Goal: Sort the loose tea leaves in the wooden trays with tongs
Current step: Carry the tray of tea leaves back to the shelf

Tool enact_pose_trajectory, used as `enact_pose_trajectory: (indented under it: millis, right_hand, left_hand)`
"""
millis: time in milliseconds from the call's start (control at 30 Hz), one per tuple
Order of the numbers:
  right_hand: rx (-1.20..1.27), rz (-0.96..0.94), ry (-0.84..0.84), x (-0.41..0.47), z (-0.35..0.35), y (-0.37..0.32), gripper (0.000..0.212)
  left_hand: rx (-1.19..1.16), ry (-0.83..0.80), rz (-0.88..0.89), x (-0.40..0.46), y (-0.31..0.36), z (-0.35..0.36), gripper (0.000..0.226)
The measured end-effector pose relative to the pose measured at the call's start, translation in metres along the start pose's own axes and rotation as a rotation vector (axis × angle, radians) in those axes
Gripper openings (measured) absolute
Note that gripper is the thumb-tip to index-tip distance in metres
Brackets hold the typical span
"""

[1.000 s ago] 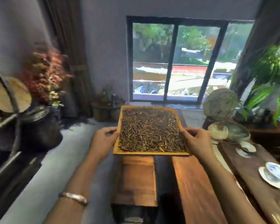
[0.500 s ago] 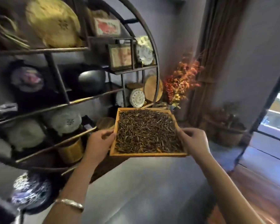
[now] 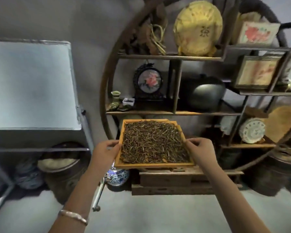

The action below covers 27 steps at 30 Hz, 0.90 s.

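I hold a square wooden tray (image 3: 151, 165) level in front of me, filled with dark loose tea leaves (image 3: 154, 142). My left hand (image 3: 105, 153) grips its left edge and my right hand (image 3: 200, 151) grips its right edge. A second tray edge (image 3: 172, 122) shows just behind the far rim, so the trays may be stacked. The tray hovers in front of a round dark wooden display shelf (image 3: 106, 84), near its lower level. No tongs are in view.
The round shelf holds wrapped tea cakes (image 3: 197, 28), a framed flower ornament (image 3: 149, 81), a black pot (image 3: 207, 94) and pictures. A low wooden bench (image 3: 171, 181) and a blue-white jar (image 3: 117, 177) stand below the tray. A whiteboard on a stand (image 3: 30, 86) is at the left.
I have kept turning left with the tray in both hands: from the window and table, past the shelf's right side, to facing the shelf's middle and the whiteboard.
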State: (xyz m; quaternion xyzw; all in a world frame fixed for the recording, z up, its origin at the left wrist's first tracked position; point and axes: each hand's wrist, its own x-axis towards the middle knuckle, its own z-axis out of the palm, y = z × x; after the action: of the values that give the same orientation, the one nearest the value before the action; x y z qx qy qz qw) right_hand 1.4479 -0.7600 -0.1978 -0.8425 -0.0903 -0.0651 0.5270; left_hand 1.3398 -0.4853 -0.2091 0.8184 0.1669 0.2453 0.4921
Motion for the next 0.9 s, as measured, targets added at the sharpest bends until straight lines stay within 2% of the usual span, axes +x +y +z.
enact_pose_trajectory:
  millis: [133, 367, 567, 900]
  right_hand:
    - [0.004, -0.04, -0.096, 0.066, 0.06, 0.001, 0.023]
    - [0.071, -0.061, -0.173, 0.194, 0.122, 0.015, 0.019]
    - [0.006, -0.109, -0.112, 0.312, 0.146, 0.038, 0.019]
    - [0.005, 0.036, 0.004, 0.421, 0.183, 0.106, 0.012]
  left_hand:
    - [0.021, 0.09, -0.09, 0.05, -0.027, -0.011, 0.018]
    - [-0.045, 0.162, -0.186, 0.164, -0.056, 0.023, 0.014]
    - [-0.028, 0.106, -0.174, 0.276, -0.065, 0.077, 0.018]
    - [-0.045, -0.065, -0.218, 0.418, -0.114, 0.163, 0.016]
